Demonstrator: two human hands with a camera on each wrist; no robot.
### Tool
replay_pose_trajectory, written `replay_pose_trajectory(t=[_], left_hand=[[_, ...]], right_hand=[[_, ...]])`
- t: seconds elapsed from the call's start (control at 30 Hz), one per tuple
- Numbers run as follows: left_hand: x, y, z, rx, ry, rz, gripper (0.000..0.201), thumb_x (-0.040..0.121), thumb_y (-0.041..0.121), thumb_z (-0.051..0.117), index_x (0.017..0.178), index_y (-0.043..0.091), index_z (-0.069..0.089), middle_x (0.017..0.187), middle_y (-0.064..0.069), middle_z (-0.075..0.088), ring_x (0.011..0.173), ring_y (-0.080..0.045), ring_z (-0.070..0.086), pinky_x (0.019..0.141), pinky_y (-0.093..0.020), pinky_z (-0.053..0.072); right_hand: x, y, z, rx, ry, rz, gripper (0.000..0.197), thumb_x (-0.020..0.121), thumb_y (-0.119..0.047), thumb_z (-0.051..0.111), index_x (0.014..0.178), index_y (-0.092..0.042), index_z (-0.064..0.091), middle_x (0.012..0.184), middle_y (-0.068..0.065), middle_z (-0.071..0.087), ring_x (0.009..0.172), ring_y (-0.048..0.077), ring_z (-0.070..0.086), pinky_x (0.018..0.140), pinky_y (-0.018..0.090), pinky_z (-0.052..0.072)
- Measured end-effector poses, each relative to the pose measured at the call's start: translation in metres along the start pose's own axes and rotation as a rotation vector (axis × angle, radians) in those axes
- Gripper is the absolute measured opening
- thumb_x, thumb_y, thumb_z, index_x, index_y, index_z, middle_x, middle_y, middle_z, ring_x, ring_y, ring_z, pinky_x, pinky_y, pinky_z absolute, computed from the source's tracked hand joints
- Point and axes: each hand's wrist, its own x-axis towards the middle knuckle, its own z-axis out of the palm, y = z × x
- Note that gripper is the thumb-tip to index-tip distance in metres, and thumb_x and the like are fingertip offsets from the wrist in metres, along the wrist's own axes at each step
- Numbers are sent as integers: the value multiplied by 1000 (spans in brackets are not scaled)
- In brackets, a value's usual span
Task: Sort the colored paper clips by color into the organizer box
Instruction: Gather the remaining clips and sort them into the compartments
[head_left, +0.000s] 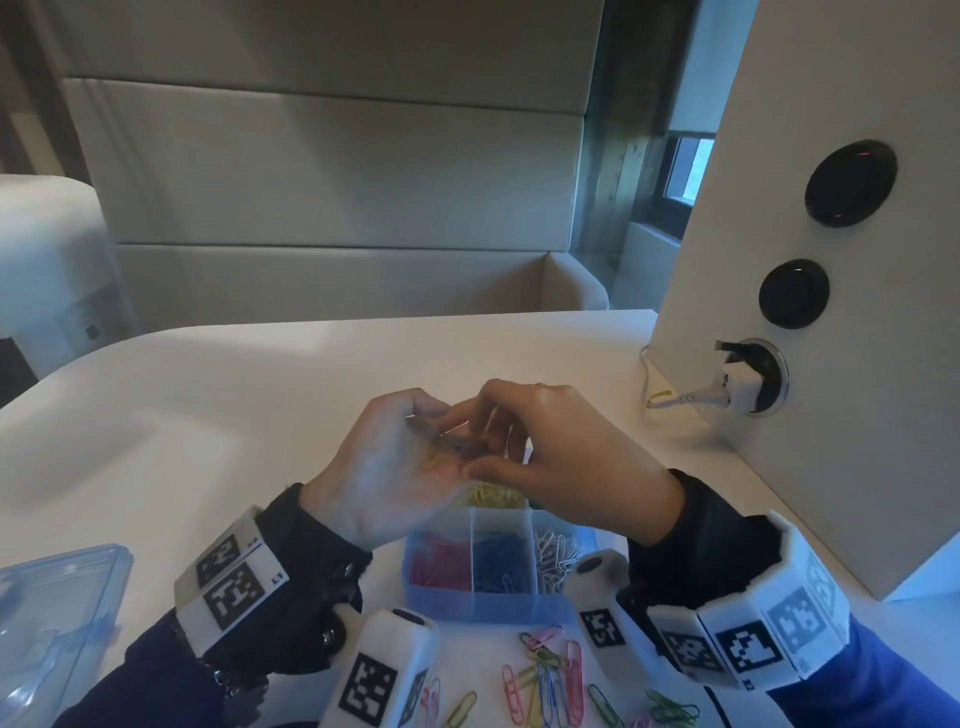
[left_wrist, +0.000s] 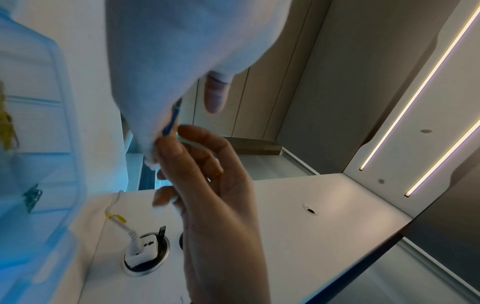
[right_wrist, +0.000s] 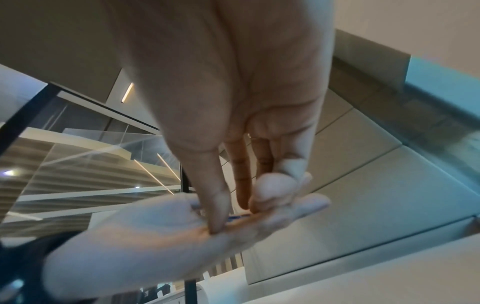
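Note:
My left hand (head_left: 410, 436) lies palm up above the organizer box (head_left: 483, 605), fingers fairly straight, carrying a yellow clip (head_left: 432, 457) and a blue paper clip (head_left: 452, 444) on the palm. My right hand (head_left: 462, 444) reaches in from the right and pinches the blue paper clip (left_wrist: 170, 123) between thumb and fingertips; that clip (right_wrist: 237, 217) shows under the thumb (right_wrist: 215, 207). The box holds red (head_left: 439, 564), blue (head_left: 501, 564), white (head_left: 556, 553) and yellow (head_left: 488, 496) clips in separate compartments.
Loose mixed clips (head_left: 550, 675) lie on the white table in front of the box. A clear blue lid (head_left: 52, 623) sits at the near left. A wall panel on the right carries a plugged-in charger (head_left: 740, 384) with a white cable.

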Motion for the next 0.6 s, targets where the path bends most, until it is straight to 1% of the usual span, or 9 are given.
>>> replay_pose_trajectory(t=[0.07,0.17,0.3,0.4,0.43,0.47,0.5,0.57,0.6], left_hand=[[-1,-1,2,2,-51,-8,36,78,8,29,73,-2,64,79,-11,51,69,-21,52,63,-25,37],[0,-1,1,-18,-93,-19,38,70,-2,25,77,-4,63,84,-12,51,75,-22,50,67,-24,27],[1,-2,2,83,-136,-27,34,49,-17,39,72,-1,59,85,-13,51,78,-25,55,65,-24,40],[-2,-4,5,180,-123,-5,42,42,-19,34,70,-2,60,84,-13,49,79,-23,54,69,-27,52],[-2,-5,6,196,-129,-5,45,42,-20,33,70,-2,64,83,-13,52,80,-22,55,77,-29,56],[-3,-6,7,207,-134,-9,48,44,-21,31,70,-2,67,82,-14,54,82,-22,56,92,-33,53],[-4,-6,8,214,-130,-17,51,47,-21,28,70,-1,69,83,-14,56,86,-22,55,105,-36,43],[-6,-7,10,242,-113,-31,54,51,-21,25,70,0,71,84,-14,56,85,-22,54,116,-40,25],[-7,-7,12,275,-105,-35,56,51,-21,25,71,1,72,85,-13,55,84,-21,54,116,-42,24]], right_hand=[[2,5,2,-49,-5,-5,24,79,-24,75,98,-13,65,86,-6,65,73,6,53,73,23,46],[2,7,0,-79,-9,-5,23,80,-29,74,97,-15,66,85,-3,64,74,6,51,72,23,44],[2,7,-3,-85,-63,-23,20,80,-29,74,91,-15,65,83,0,63,76,15,54,73,31,45],[2,8,-6,-28,-115,-15,13,79,-23,74,85,-15,66,78,-2,64,72,16,56,70,36,47],[2,9,-7,-9,-130,-11,11,79,-22,73,85,-15,67,77,-3,65,70,15,57,70,37,48],[2,10,-8,-1,-140,-14,10,80,-21,73,86,-15,67,76,-3,66,69,16,57,70,38,49],[2,11,-8,-5,-150,-15,10,81,-21,72,88,-15,68,77,-2,67,69,17,59,70,39,50],[3,10,-9,-9,-178,-12,16,82,-22,71,97,-16,69,81,-1,69,71,16,60,72,39,51],[3,11,-10,-7,-193,-12,20,83,-22,70,103,-17,69,82,-1,69,71,15,61,72,38,51]])
